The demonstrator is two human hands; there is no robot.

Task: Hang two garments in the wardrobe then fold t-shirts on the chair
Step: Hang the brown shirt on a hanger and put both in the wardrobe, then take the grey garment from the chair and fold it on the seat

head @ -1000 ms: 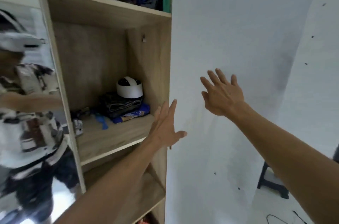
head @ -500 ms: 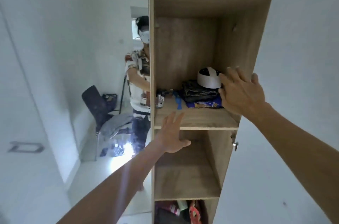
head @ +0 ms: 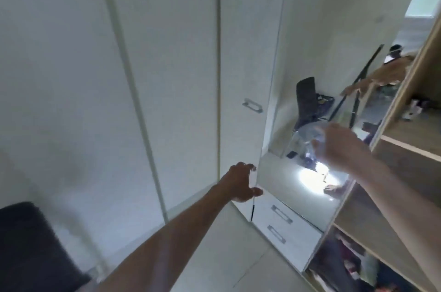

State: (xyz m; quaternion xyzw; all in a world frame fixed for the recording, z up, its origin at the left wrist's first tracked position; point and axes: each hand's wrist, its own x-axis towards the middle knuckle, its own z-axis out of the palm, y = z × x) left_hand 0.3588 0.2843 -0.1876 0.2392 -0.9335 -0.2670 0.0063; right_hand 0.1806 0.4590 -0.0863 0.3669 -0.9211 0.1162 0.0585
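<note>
You face white wardrobe doors (head: pixel 167 76) above pale floor (head: pixel 214 256); your left hand (head: pixel 241 184) curls empty near the mirrored door's edge (head: pixel 259 172), right hand (head: pixel 338 146) blurred, grip untellable.

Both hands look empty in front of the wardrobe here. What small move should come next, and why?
Probably close the left hand on the edge of the white door and pull it open. That hand hovers, fingers spread, right at the door's edge; the right hand is blurred by the mirror, and no garment is held.

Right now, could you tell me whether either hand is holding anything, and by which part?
Neither seems to hold anything. The left hand reaches open toward the mirrored door's edge; the right hand is blurred, apparently empty.
</note>
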